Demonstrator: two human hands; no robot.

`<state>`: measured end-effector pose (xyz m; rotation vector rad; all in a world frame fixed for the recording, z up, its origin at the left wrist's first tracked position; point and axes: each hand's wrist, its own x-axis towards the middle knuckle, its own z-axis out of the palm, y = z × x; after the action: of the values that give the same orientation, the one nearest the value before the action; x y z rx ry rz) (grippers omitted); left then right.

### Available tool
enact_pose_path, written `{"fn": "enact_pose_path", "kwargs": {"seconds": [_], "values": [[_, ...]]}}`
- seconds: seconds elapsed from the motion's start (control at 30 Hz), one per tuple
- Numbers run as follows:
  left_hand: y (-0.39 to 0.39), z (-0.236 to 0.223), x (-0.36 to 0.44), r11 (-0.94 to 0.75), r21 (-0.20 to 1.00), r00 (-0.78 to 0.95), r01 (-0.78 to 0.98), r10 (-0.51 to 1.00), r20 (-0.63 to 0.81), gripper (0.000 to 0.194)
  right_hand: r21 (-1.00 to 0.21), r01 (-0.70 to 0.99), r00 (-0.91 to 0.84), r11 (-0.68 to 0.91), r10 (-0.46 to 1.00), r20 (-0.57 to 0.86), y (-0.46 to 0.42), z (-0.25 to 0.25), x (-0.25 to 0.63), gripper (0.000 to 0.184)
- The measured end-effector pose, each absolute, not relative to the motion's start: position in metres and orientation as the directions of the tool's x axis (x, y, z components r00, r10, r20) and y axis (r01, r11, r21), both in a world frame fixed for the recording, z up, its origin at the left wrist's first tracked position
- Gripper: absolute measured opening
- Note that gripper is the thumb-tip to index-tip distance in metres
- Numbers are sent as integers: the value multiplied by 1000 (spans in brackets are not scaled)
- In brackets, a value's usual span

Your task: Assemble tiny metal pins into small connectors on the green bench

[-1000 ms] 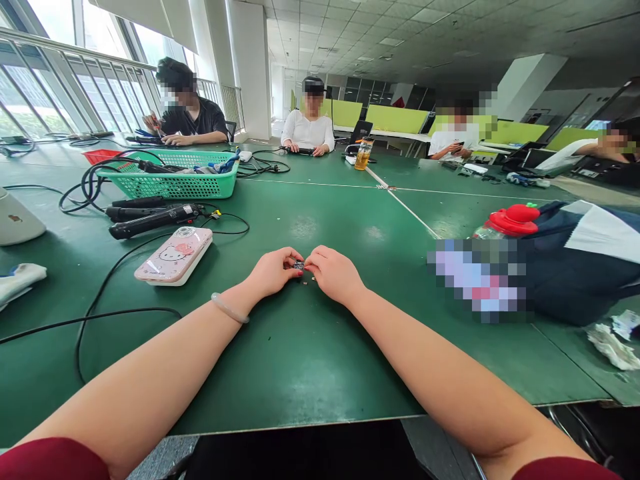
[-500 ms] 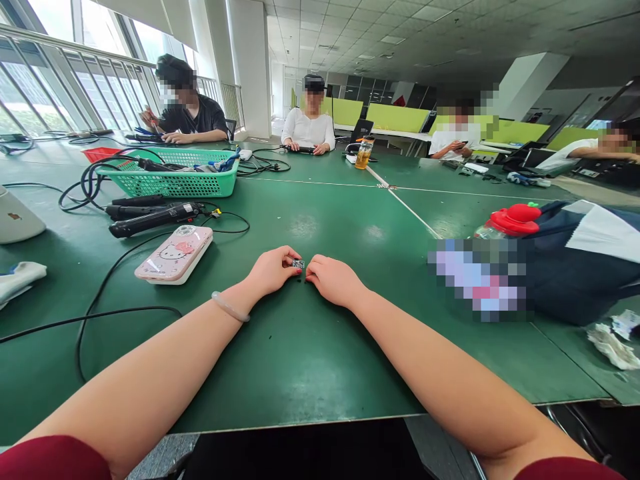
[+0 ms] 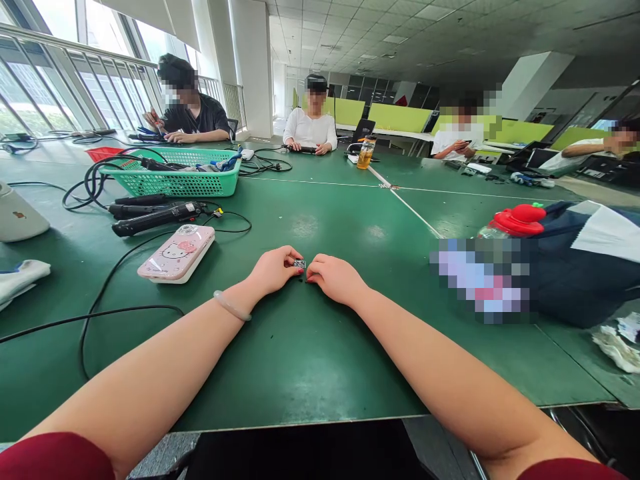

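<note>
My left hand (image 3: 273, 269) rests on the green table (image 3: 300, 347), its fingers pinched on a tiny dark square part (image 3: 299, 264) held just above the surface. My right hand (image 3: 336, 278) lies right beside it, fingers curled, fingertips pressed to the table near a few tiny dark specks; what they pinch, if anything, is too small to make out. A pale bracelet (image 3: 231, 305) circles my left wrist.
A pink phone case (image 3: 176, 253) lies left of my hands, with black tools (image 3: 150, 217), cables and a green basket (image 3: 173, 175) behind. A dark bag and red-capped bottle (image 3: 515, 220) sit at right. Several other people sit at the far side.
My right hand's fingers have drawn off the small part and dropped to the table beside it. My left hand keeps hold of the part.
</note>
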<state>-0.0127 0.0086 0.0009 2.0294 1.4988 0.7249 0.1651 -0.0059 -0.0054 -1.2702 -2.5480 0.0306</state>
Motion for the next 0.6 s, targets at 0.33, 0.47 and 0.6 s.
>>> {"fn": "enact_pose_path", "kwargs": {"seconds": [0.33, 0.47, 0.6], "values": [[9, 1, -13, -255, 692, 256, 676, 961, 104, 21, -102, 776, -586, 622, 772, 248, -7, -10, 162, 14], [9, 1, -12, -257, 695, 255, 672, 961, 109, 24, -183, 760, -538, 624, 761, 362, -7, -7, 165, 15], [7, 3, -11, -285, 703, 290, 652, 950, 116, 25, -205, 743, -508, 637, 736, 447, -6, -6, 166, 16]]}}
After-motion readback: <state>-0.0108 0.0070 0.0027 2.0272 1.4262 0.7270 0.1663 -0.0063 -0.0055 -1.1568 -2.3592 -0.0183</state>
